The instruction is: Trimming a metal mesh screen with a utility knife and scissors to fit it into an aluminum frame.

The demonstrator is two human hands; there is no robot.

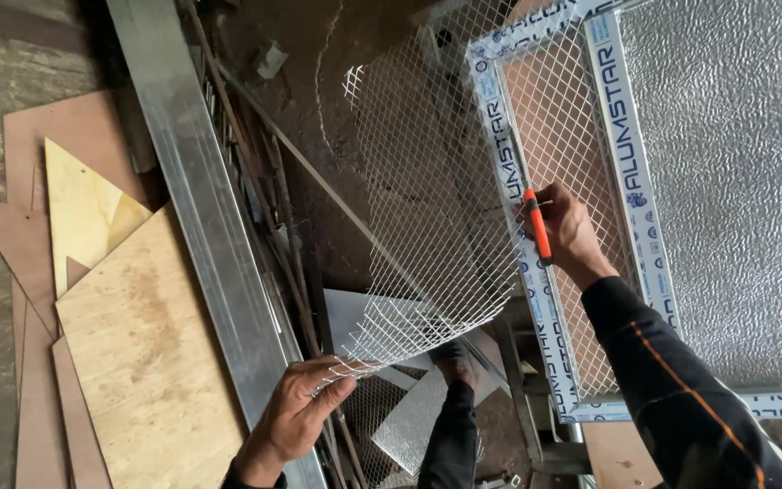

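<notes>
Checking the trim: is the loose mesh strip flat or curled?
Curled. The mesh strip bows off the frame; the left hand pinches its end, the right hand holds an orange knife.

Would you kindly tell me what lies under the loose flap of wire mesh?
Through the wire mesh show brown dirt floor, thin metal rods and a pale sheet. The left hand grips its lower edge, hiding what lies beneath.

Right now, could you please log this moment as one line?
left hand: grips wire mesh edge | right hand: holds orange utility knife at aluminium frame | mesh: hangs over frame
</notes>
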